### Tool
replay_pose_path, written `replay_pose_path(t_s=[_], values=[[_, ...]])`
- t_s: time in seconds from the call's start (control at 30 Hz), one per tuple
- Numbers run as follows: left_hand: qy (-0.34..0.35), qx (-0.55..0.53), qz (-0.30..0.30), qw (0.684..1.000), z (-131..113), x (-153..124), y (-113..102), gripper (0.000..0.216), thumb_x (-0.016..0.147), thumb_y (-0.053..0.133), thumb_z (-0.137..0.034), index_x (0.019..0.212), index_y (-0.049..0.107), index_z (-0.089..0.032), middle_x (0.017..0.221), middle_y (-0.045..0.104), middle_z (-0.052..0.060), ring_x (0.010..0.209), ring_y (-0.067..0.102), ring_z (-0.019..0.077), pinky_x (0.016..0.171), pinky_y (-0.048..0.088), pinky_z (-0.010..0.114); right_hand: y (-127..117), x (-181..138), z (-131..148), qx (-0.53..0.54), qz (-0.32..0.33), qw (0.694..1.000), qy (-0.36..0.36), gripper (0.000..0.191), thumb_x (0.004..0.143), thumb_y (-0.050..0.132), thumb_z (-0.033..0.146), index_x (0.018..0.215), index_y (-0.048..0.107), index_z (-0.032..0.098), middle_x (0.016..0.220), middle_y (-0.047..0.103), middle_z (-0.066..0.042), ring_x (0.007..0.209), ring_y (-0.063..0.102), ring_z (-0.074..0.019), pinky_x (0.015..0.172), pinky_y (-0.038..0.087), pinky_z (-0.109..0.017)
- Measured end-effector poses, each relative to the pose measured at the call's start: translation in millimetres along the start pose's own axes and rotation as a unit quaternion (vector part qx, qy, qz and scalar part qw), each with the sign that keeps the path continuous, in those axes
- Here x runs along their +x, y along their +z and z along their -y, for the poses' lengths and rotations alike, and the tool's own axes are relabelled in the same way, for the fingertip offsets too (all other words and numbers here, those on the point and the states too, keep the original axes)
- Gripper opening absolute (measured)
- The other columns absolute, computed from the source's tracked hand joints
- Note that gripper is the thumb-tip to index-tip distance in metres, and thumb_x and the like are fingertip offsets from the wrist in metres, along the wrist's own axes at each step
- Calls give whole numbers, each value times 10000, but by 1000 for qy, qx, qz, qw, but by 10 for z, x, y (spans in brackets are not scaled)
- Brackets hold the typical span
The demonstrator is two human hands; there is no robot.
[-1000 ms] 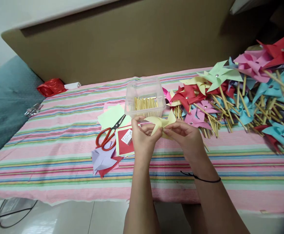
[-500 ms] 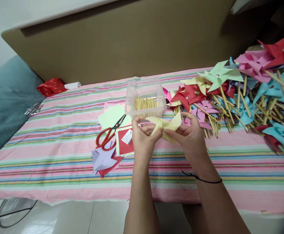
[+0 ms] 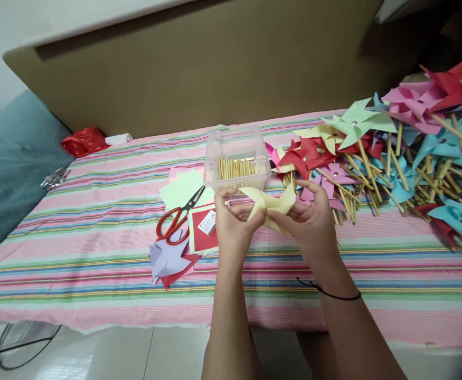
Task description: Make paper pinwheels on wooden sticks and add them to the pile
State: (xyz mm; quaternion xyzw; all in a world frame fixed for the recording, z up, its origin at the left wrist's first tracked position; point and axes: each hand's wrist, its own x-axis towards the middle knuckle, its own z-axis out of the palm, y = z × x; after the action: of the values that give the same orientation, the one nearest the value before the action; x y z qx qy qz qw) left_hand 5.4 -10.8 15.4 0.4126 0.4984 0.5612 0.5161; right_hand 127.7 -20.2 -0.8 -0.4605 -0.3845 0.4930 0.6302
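Note:
A pale yellow paper pinwheel (image 3: 272, 202) is held between my two hands above the striped cloth, with its blades folded in toward the middle. My left hand (image 3: 235, 221) pinches it from the left, thumb near the centre. From the right, my right hand (image 3: 310, 216) grips it, its thumb meeting the other one at the centre. My fingertips hide whatever is at the middle, and no stick shows on it. Just beyond my hands stands a clear plastic box (image 3: 234, 142) with short wooden sticks (image 3: 238, 168) inside.
Red-handled scissors (image 3: 180, 215) lie left of my hands on green paper sheets (image 3: 179, 190). Nearby are a red paper stack with a white card (image 3: 207, 222) and cut purple paper (image 3: 169, 258). Finished pinwheels (image 3: 353, 124) on sticks pile up at right. A red bag (image 3: 83, 142) sits far left.
The yellow blades have shifted slightly between my fingers, and the left blade stands a little wider and higher. Both hands stay in nearly the same place.

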Motion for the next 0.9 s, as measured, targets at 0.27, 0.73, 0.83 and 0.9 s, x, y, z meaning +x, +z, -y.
replay_pose_path(t_s=[0.27, 0.73, 0.83, 0.9], values=[[-8, 8, 2, 1000, -10, -9, -4, 555, 646, 768, -214, 998, 341, -243, 689, 722, -24, 528, 656, 122, 541, 510, 214, 17, -8, 5, -4, -13, 1000, -10, 721, 575, 870, 316, 1131, 412, 309, 834, 742, -5, 776, 744, -272, 707, 632, -443], [-2, -3, 19, 1000, -5, -11, -25, 558, 648, 773, -212, 993, 335, -240, 664, 716, -26, 523, 650, 124, 529, 501, 210, -28, -21, 56, -40, 2, 999, 3, 764, 592, 871, 359, 1230, 453, 321, 808, 733, -6, 767, 732, -278, 661, 624, -439], [3, 2, 8, 1000, -13, -12, -17, 557, 645, 776, -210, 1001, 347, -237, 672, 716, -25, 542, 651, 117, 544, 496, 202, -26, -16, 52, -31, 3, 1000, 6, 805, 591, 874, 370, 1260, 429, 320, 825, 742, -19, 784, 734, -285, 684, 626, -453], [6, 9, 3, 1000, -17, -12, -15, 559, 641, 778, -210, 1002, 352, -237, 676, 714, -27, 551, 652, 114, 558, 498, 202, -27, -11, 49, -25, 2, 1000, 7, 834, 588, 876, 373, 1278, 412, 318, 833, 745, -22, 797, 736, -290, 704, 626, -467]])
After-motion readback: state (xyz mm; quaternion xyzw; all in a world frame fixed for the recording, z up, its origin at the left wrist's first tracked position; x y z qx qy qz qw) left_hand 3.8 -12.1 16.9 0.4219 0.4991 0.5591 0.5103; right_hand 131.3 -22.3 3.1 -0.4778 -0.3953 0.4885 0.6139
